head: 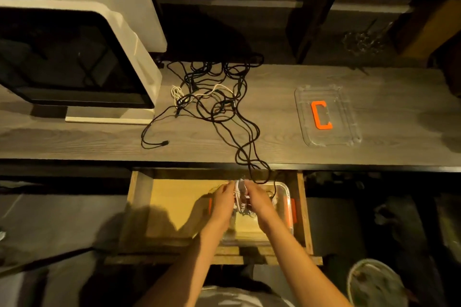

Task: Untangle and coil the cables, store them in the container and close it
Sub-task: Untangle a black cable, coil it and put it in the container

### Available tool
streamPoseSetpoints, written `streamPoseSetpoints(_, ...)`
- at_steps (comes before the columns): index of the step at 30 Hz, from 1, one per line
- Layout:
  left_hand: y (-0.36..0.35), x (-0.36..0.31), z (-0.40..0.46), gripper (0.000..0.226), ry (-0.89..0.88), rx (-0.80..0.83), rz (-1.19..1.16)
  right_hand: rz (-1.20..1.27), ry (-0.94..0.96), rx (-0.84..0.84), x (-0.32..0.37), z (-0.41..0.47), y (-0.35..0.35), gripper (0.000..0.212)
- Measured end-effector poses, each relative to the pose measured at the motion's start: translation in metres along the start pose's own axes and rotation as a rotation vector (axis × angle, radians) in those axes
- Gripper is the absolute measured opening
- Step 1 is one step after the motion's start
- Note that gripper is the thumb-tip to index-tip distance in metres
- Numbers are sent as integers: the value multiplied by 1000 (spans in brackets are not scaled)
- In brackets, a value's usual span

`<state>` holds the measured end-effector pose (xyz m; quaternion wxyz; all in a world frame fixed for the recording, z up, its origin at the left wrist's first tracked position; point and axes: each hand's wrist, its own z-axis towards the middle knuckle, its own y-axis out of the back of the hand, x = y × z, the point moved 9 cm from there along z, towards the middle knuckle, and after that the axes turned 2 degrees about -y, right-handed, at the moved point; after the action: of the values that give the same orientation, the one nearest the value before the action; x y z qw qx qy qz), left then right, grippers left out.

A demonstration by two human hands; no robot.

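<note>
— Grey wood grain all along the desk, matte and streaky. What's lying on it?

— A loose snarl of thin black cables, round cords looping over one another, with a white cable threaded through and bunched in a small skein at its left edge. Two or three black strands run off the tangle toward me, over the desk's front edge and down toward my hands.

— And your hands?

— Both are above the clear plastic container, which sits in the open yellowish wooden drawer under the desk. My left hand and right hand have their fingers curled round a small pale cable bundle, pinching it between them. The bundle stands roughly upright, its long axis running away from me.

— The container itself?

— Rectangular, rounded corners, see-through walls, orange latches on its sides. Its lid, clear with an orange C-shaped handle, lies flat on the desk, well to the right, long axis running away from me.
</note>
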<state>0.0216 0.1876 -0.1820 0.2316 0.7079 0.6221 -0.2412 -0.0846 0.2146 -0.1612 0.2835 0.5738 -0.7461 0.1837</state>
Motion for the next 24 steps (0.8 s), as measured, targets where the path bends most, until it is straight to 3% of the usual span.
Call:
streamPoseSetpoints(3, -1, 38, 6, 44, 111, 14, 9, 69, -93, 7, -38, 14, -4, 42)
streamPoseSetpoints(6, -2, 83, 17, 89, 248, 26, 60, 41, -153, 1, -71, 26, -3, 53)
streamPoseSetpoints(11, -8, 86, 14, 78, 289, 61, 75, 121, -121, -12, -93, 36, 0, 38)
streamPoseSetpoints(15, -13, 70, 15, 67, 236, 72, 55, 221, -66, -131, -91, 34, 19, 41)
streamPoseSetpoints(19, -13, 36, 13, 61, 77, 21, 47, 275, 63, -267, -58, 18, 45, 40)
streamPoseSetpoints(24, -10, -32, 10, 47, -212, -94, -7, 185, 331, -520, 4, -2, 82, 18)
